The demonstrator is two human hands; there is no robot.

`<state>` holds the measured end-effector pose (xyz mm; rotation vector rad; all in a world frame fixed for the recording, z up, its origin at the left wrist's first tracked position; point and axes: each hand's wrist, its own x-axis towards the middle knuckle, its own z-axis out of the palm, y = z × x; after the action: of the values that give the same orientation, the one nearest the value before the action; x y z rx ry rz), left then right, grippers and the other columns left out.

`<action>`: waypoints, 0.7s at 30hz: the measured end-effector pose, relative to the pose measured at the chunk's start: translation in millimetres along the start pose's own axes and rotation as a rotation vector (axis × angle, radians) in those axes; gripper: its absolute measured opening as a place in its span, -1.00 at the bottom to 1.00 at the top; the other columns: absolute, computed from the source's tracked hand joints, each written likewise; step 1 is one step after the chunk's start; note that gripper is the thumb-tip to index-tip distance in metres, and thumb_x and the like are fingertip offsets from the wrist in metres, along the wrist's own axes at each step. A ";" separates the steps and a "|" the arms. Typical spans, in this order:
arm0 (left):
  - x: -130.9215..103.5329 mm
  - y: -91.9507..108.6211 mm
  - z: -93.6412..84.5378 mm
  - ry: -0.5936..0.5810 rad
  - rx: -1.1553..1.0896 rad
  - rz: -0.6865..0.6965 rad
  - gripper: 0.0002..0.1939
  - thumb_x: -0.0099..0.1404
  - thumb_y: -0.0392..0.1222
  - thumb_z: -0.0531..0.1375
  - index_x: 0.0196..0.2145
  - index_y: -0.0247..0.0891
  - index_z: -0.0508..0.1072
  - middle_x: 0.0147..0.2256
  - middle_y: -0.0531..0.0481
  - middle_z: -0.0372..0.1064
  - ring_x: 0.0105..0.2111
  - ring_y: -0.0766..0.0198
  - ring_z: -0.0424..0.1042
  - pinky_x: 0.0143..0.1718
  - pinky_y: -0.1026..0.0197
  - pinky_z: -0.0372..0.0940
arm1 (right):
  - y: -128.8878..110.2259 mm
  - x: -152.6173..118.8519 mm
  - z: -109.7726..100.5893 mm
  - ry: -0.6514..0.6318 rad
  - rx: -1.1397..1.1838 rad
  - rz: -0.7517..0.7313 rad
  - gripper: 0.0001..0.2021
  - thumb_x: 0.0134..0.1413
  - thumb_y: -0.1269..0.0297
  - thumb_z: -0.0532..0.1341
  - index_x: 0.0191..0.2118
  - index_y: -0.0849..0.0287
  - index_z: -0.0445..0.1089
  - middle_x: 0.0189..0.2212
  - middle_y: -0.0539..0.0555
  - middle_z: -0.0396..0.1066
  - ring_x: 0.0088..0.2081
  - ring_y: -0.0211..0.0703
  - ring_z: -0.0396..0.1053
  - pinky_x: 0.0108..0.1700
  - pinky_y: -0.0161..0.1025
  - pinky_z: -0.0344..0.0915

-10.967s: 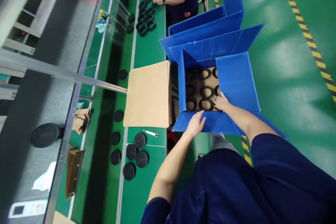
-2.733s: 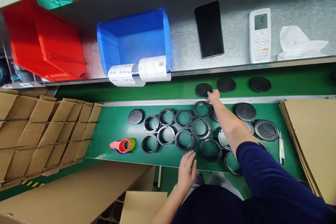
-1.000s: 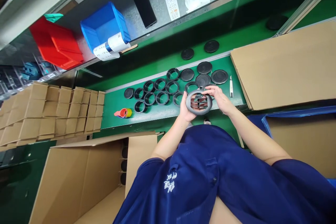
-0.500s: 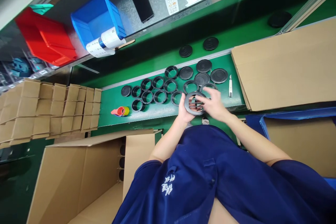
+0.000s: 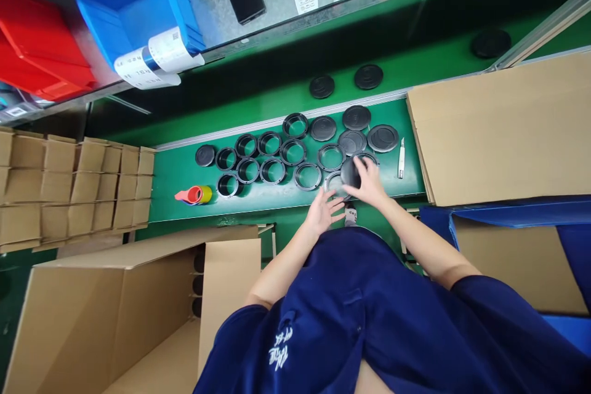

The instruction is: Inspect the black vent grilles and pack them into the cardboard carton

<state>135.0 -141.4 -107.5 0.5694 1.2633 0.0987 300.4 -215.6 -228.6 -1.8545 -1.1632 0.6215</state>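
Observation:
My right hand (image 5: 370,183) grips a dark round lid (image 5: 349,173) by its edge, low over the bench. My left hand (image 5: 321,213) is at the bench's front edge, fingers spread and holding nothing. Just beyond its fingertips lies a black ring (image 5: 332,182), partly hidden by the lid. Several more black rings (image 5: 308,176) stand on the green bench to the left. Flat round black lids (image 5: 383,138) lie behind my right hand, one of them a greyer disc (image 5: 352,142).
A white utility knife (image 5: 401,158) lies right of the lids, beside flat cardboard (image 5: 498,129). Red and yellow ring-shaped pieces (image 5: 196,194) sit at the bench's left end. Folded cartons (image 5: 78,188) and an open box (image 5: 74,320) stand left. A blue bin (image 5: 138,12) is on the shelf above.
My left hand has let go of the grey-looking ring with bars across it and opened. My right hand has come away from that ring and now holds a dark lid. The view has shifted slightly.

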 end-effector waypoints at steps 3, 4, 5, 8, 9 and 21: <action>4.8 2.1 -8.8 0.083 0.093 0.066 -0.52 0.45 0.19 0.10 -0.03 -0.26 0.54 0.09 -0.29 0.47 0.08 0.03 0.46 0.25 -0.11 0.23 | 36.5 28.8 -0.3 0.058 -0.158 0.108 0.04 0.01 -0.17 0.34 0.46 0.35 0.03 0.40 0.52 -0.18 0.37 0.55 -0.12 0.32 0.43 -0.02; 5.8 2.2 -12.0 0.099 0.094 0.067 -0.55 0.45 0.16 0.11 -0.06 -0.28 0.55 0.06 -0.29 0.49 0.04 0.05 0.48 0.23 -0.06 0.25 | 45.1 32.9 0.5 0.041 -0.198 0.106 0.03 0.02 -0.17 0.34 0.45 0.36 0.04 0.40 0.53 -0.18 0.37 0.56 -0.12 0.33 0.44 -0.05; 6.5 2.2 -15.5 0.107 0.084 0.062 -0.57 0.46 0.14 0.11 -0.08 -0.29 0.55 0.03 -0.29 0.50 0.00 0.07 0.50 0.20 -0.03 0.27 | 51.1 34.6 1.1 0.024 -0.230 0.104 0.01 0.03 -0.16 0.33 0.45 0.38 0.05 0.41 0.53 -0.18 0.37 0.56 -0.13 0.34 0.44 -0.08; 7.2 3.1 -26.6 0.122 0.044 0.038 -0.60 0.46 0.09 0.12 -0.11 -0.30 0.56 -0.07 -0.25 0.54 -0.12 0.14 0.52 0.12 0.04 0.33 | 53.4 33.9 -0.9 0.009 -0.288 0.123 -0.01 0.10 -0.18 0.28 0.45 0.43 0.03 0.43 0.57 -0.22 0.41 0.58 -0.20 0.36 0.48 -0.20; 7.4 4.0 -30.3 0.132 0.033 0.032 -0.61 0.47 0.08 0.12 -0.11 -0.31 0.55 -0.09 -0.24 0.54 -0.14 0.16 0.52 0.10 0.06 0.35 | 50.4 34.4 -2.9 0.025 -0.296 0.123 -0.02 0.14 -0.19 0.24 0.46 0.42 0.01 0.45 0.56 -0.26 0.43 0.58 -0.25 0.36 0.49 -0.23; 12.0 41.3 -68.0 0.234 -0.120 0.019 -0.69 0.45 -0.01 0.18 -0.13 -0.31 0.56 -0.14 -0.20 0.54 -0.21 0.22 0.54 -0.06 0.17 0.41 | 45.5 93.3 15.3 0.167 -0.368 0.027 -0.29 0.39 -0.04 -0.03 0.49 0.25 -0.01 0.46 0.39 -0.10 0.47 0.37 -0.18 0.37 0.52 -0.20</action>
<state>86.0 -77.7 -111.7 0.4757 1.4682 0.2615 352.2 -136.1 -273.2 -2.1856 -1.2018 0.2702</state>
